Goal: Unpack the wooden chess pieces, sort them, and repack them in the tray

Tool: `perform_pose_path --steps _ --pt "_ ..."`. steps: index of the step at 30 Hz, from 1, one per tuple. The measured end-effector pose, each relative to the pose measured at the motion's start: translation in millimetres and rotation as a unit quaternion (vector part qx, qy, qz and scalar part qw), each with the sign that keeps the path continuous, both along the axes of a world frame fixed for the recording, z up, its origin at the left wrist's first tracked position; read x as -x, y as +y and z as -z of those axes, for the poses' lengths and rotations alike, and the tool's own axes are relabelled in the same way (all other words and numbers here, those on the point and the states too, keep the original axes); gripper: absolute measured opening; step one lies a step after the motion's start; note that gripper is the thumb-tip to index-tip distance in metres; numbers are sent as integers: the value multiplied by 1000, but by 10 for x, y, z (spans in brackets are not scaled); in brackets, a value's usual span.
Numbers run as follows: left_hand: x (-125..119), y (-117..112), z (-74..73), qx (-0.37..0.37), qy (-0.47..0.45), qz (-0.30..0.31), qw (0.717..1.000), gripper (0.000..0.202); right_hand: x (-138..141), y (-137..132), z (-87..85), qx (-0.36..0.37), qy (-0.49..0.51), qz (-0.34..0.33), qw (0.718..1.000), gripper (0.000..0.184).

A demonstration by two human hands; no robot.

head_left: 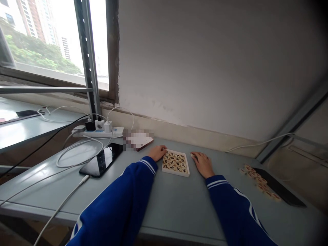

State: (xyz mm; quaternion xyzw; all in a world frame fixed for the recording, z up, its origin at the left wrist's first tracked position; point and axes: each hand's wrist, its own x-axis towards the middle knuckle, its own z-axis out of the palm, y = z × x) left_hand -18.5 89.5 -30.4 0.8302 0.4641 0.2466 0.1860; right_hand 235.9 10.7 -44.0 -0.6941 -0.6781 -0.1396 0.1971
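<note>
A shallow white box (175,172) lies on the grey table, holding several round Chinese chess pieces (176,162) with dark characters, set in rows. My left hand (156,152) is at the box's far left corner, its fingers bent against the edge there. To the right of the box, apart from it, my right hand (203,164) rests on the tabletop with fingers stretched toward the box. I see nothing held in it. Both arms wear blue sleeves with white stripes.
More chess pieces (261,182) with reddish marks lie at the right beside a dark flat board (282,188). A black phone (102,160), white cables and a power strip (99,132) with chargers occupy the left. Behind the box lies a partly blurred lid-like object (143,139).
</note>
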Motion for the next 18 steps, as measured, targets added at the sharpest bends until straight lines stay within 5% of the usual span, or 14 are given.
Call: perform_pose_path --steps 9,13,18 --pt "-17 -11 -13 17 2 0 1000 32 261 106 -255 -52 109 15 993 26" --pt "-18 -33 -25 13 15 -2 1000 36 697 131 -341 -62 173 -67 981 28" --pt "-21 -63 -39 -8 22 9 1000 43 1071 131 -290 -42 112 -129 984 26"
